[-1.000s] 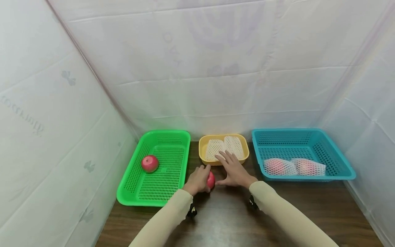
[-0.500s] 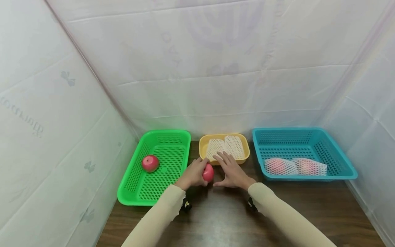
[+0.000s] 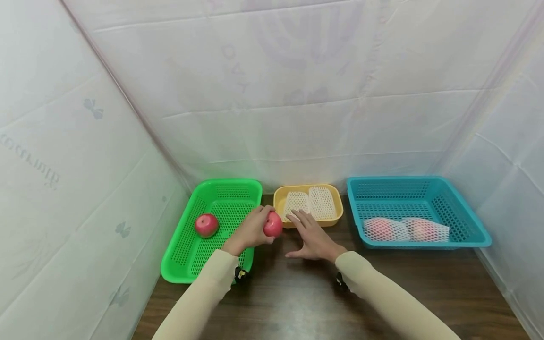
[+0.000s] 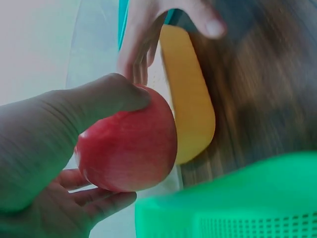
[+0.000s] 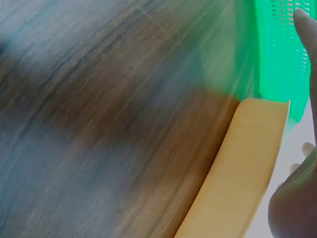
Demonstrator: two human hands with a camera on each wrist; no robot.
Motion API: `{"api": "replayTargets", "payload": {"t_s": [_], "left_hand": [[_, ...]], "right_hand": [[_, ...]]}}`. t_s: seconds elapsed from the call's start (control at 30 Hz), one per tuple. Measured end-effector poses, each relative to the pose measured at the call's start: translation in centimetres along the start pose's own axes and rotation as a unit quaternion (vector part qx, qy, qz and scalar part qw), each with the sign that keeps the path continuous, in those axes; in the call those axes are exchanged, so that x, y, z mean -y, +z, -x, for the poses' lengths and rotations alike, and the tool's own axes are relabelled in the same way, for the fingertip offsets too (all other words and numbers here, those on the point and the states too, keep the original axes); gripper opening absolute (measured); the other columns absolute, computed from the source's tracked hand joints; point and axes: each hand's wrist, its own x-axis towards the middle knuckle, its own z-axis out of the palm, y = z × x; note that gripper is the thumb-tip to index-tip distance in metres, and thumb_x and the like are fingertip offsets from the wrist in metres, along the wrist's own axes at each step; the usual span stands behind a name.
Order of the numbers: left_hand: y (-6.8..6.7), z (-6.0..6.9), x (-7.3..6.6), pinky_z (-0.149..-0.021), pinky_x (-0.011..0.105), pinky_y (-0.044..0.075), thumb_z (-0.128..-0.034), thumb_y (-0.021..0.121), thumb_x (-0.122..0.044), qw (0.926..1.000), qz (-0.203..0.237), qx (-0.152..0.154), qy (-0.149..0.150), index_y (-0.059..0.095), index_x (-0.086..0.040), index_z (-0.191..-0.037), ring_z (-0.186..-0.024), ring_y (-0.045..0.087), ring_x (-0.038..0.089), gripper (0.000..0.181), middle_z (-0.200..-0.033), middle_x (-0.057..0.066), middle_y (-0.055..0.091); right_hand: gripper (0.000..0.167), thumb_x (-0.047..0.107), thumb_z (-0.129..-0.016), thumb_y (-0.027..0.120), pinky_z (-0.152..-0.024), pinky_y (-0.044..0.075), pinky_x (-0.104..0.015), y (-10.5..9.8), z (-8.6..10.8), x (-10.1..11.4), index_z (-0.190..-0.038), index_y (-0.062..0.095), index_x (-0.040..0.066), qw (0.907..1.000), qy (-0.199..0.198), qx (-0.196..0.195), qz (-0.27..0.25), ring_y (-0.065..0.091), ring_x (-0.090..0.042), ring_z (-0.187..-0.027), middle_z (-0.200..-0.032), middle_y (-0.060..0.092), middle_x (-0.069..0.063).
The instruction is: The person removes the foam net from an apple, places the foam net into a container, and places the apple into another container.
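My left hand (image 3: 253, 227) grips a red apple (image 3: 273, 225) beside the right rim of the green basket (image 3: 166, 269). In the left wrist view, the thumb lies over the top of the apple (image 4: 131, 144) and the fingers curl beneath it. My right hand (image 3: 313, 240) is held with its fingers spread near the front of the yellow tray (image 3: 293, 224), and nothing is in it. Two white foam net sleeves (image 3: 321, 202) lie in that tray. Another red apple (image 3: 207, 225) sits in the green basket.
At the right stands a blue basket (image 3: 425, 244) with two net-wrapped apples (image 3: 380, 229) near its front wall. A dark wooden table (image 3: 297, 302) bears everything. White sheeting (image 3: 272, 118) closes off the back and both sides.
My left hand has lifted the apple off the table and carried it left and back, toward the green basket. The right hand has shifted slightly left, fingers still spread.
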Motion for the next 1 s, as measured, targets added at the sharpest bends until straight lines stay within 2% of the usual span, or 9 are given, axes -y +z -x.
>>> {"api": "replayTargets", "payload": {"t_s": [0.13, 0.4, 0.6, 0.8, 1.0], "left_hand": [[-0.9, 0.2, 0.8, -0.089, 0.044, 0.057, -0.0734, 0.092, -0.016, 0.9999, -0.002, -0.008, -0.011, 0.054, -0.007, -0.137, -0.111, 0.056, 0.028, 0.075, -0.127, 0.013, 0.057], [-2.2, 0.5, 2.2, -0.093, 0.048, 0.056, -0.0752, 0.091, -0.017, 0.9995, -0.010, -0.018, -0.025, 0.052, -0.005, -0.142, -0.117, 0.055, 0.031, 0.078, -0.135, 0.017, 0.054], [-2.8, 0.8, 3.2, -0.094, 0.051, 0.056, -0.0763, 0.090, -0.018, 0.9990, -0.013, -0.029, -0.032, 0.050, -0.005, -0.146, -0.119, 0.054, 0.033, 0.082, -0.137, 0.017, 0.054], [-3.3, 1.0, 4.1, -0.091, 0.052, 0.056, -0.0762, 0.089, -0.020, 0.9979, -0.015, -0.046, -0.042, 0.049, -0.008, -0.146, -0.117, 0.055, 0.032, 0.081, -0.134, 0.016, 0.054], [-3.8, 1.3, 4.9, -0.089, 0.052, 0.056, -0.0754, 0.087, -0.020, 0.9967, -0.021, -0.062, -0.049, 0.049, -0.010, -0.146, -0.115, 0.056, 0.033, 0.081, -0.133, 0.017, 0.054]], "right_hand": [[0.117, 0.072, -0.075, 0.078, -0.112, 0.030, -0.070, 0.1, -0.5, 0.5, -0.160, 0.031, 0.007, 0.9997, -0.022, -0.006, -0.005, 0.028, -0.045, -0.149, -0.163, 0.029, -0.022], [0.117, 0.072, -0.076, 0.077, -0.123, 0.023, -0.051, 0.2, -1.2, 1.1, -0.160, 0.030, 0.005, 0.9996, -0.024, 0.012, -0.008, 0.025, -0.038, -0.152, -0.167, 0.023, -0.015], [0.116, 0.069, -0.076, 0.079, -0.123, 0.023, -0.051, 0.2, -1.7, 1.7, -0.160, 0.029, 0.006, 0.9993, -0.034, 0.008, -0.016, 0.025, -0.039, -0.152, -0.166, 0.024, -0.017], [0.115, 0.067, -0.075, 0.080, -0.121, 0.027, -0.054, 0.4, -2.0, 2.1, -0.157, 0.034, 0.001, 0.9986, -0.050, -0.008, -0.018, 0.030, -0.043, -0.149, -0.163, 0.028, -0.020], [0.117, 0.070, -0.076, 0.078, -0.123, 0.024, -0.051, 0.6, -2.5, 2.3, -0.160, 0.030, 0.004, 0.9986, -0.051, -0.001, -0.013, 0.025, -0.037, -0.152, -0.164, 0.027, -0.019]]}}
